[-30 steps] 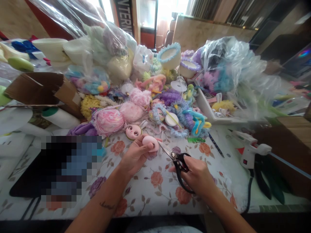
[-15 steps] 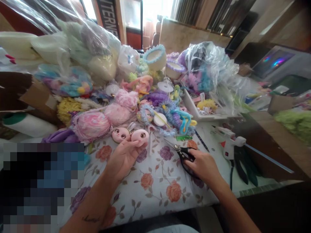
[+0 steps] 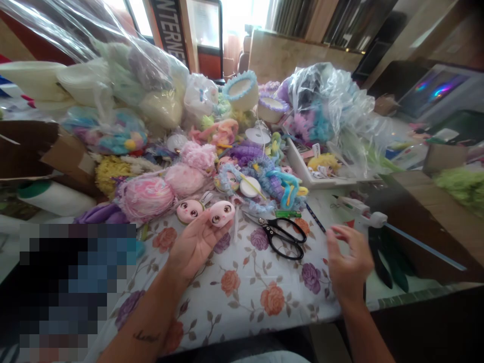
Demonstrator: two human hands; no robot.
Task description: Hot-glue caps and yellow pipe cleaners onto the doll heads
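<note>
My left hand [image 3: 192, 245], palm up, holds a pale pink doll face [image 3: 221, 214] with painted brown eyes between thumb and fingers. A second doll face [image 3: 189, 211] lies on the cloth just behind that hand. Black-handled scissors [image 3: 286, 237] rest on the flowered tablecloth, apart from both hands, their blades angled to the far left. My right hand [image 3: 348, 262] is at the right edge of the cloth, thumb and fingers apart, nothing visible in it. It hides the lower part of a white glue gun [image 3: 370, 218] with a long glue stick.
Pink yarn [image 3: 145, 195], frilly trims and a white spool [image 3: 250, 186] heap up at the back. A white tray [image 3: 313, 179] stands back right. A green-handled tool [image 3: 393, 264] and cardboard box [image 3: 427, 222] lie right. A pen [image 3: 315, 218] lies behind the scissors.
My right hand has let go of the scissors, left them on the cloth and moved right to the glue gun. The doll face in my left hand has turned and tilted.
</note>
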